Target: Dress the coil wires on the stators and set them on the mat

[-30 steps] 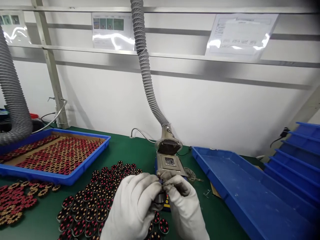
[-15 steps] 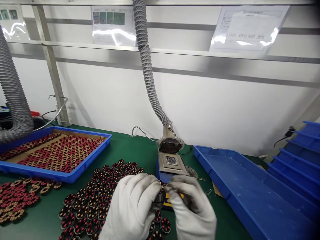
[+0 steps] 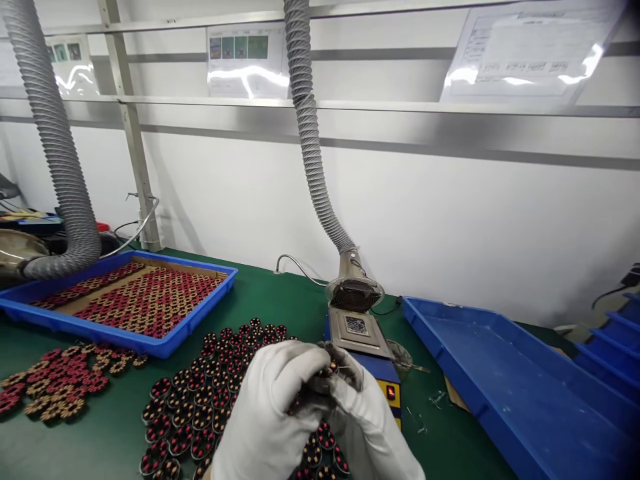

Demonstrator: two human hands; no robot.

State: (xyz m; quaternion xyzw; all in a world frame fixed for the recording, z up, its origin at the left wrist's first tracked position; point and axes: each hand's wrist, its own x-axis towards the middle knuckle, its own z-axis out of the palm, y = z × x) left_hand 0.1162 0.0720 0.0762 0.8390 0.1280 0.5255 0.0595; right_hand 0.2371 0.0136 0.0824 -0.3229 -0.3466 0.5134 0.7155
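Note:
My left hand (image 3: 273, 407), in a white glove, is closed around a small dark round part (image 3: 320, 385) at the lower middle. My right hand (image 3: 367, 413), gloved too, meets it from the right with its fingers pressed on the same part. The fingers cover most of it. Just behind the hands stands a blue machine with a metal plate (image 3: 363, 333) on top. Many black round parts with red or tan segments (image 3: 203, 393) lie on the green table beside my left hand.
A blue tray (image 3: 173, 343) of red and tan rings sits at the left, with loose rings (image 3: 60, 383) before it. At the right are a long blue tray (image 3: 500, 373) and stacked trays (image 3: 617, 347). A grey hose (image 3: 310, 133) hangs above the machine.
The view has shifted, so the surroundings appear further right. My right hand has moved closer to my left hand, and their fingers now overlap around the dark part.

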